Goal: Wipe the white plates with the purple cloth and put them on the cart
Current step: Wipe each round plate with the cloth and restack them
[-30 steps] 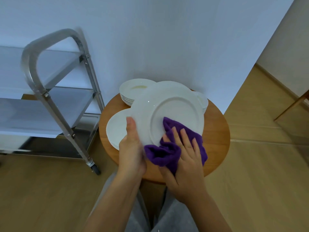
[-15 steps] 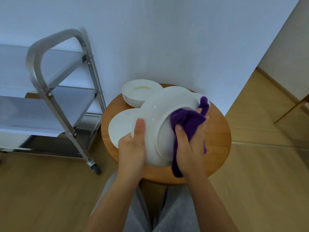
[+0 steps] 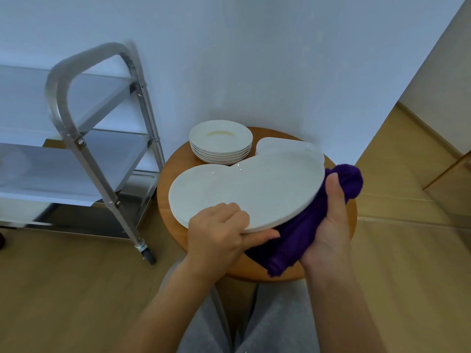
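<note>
A large white plate [image 3: 275, 189] is held level above the round wooden table [image 3: 173, 174], its upper face toward the camera. The left hand [image 3: 216, 235] grips the plate's rim at about 7 o'clock, fingers curled over the top edge and thumb underneath. The purple cloth [image 3: 300, 238] is pressed against the plate's underside; it runs from 6 o'clock of the plate up to 3 o'clock, where a bunched end [image 3: 349, 179] sticks out past the rim. The right hand [image 3: 331, 225] grasps the cloth from below, thumb lying up along the cloth at the plate's 3 o'clock edge; the other fingers are hidden under cloth and plate.

Another large white plate [image 3: 193, 189] lies on the table at 9 o'clock of the held one, partly covered by it. A stack of smaller white plates [image 3: 220, 143] sits at 11 o'clock, near the wall. One more white dish [image 3: 277, 146] shows at 12 o'clock, behind the held plate.

The metal cart [image 3: 96, 138] with its shelves stands on the wooden floor [image 3: 63, 289] at 9 o'clock of the table, just beside it.
</note>
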Motion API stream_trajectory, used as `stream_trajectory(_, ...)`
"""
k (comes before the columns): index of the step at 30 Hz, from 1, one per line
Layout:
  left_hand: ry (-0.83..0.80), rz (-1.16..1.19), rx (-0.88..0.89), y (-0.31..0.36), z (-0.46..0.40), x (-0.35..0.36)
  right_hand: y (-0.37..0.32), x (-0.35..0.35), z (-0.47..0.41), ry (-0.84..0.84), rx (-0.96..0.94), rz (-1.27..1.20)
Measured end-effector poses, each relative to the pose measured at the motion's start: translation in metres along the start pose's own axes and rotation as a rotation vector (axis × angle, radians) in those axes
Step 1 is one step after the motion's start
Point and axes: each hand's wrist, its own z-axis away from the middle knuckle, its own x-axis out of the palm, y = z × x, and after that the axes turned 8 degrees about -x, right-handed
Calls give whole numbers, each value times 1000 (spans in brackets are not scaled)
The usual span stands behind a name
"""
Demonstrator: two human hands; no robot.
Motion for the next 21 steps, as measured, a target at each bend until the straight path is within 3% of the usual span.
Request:
stream_trajectory(4, -7, -47, 119, -9, 10, 6, -13, -10, -9, -53, 140, 104)
stream_trajectory(6, -79, 35, 18, -15, 17, 7, -12, -14, -10, -10, 124, 119)
stream_trajectory(8, -163, 157, -314, -17, 17, 2, -6, -18, -12, 53, 113, 93)
stream_trajectory(11, -195, 211, -982, -21, 8, -6, 1, -23, -18, 100, 112, 109)
stream_trajectory(13, -256, 347, -1287, -33, 1, -9, 6, -23, -23, 82, 123, 182)
stream_trajectory(16, -407, 186, -1277, -50, -4, -14, 15, -19, -32, 59, 126, 307)
stream_trajectory(21, -393, 81, -1232, -72, -2, -18, 33, -16, -53, 23, 169, 525)
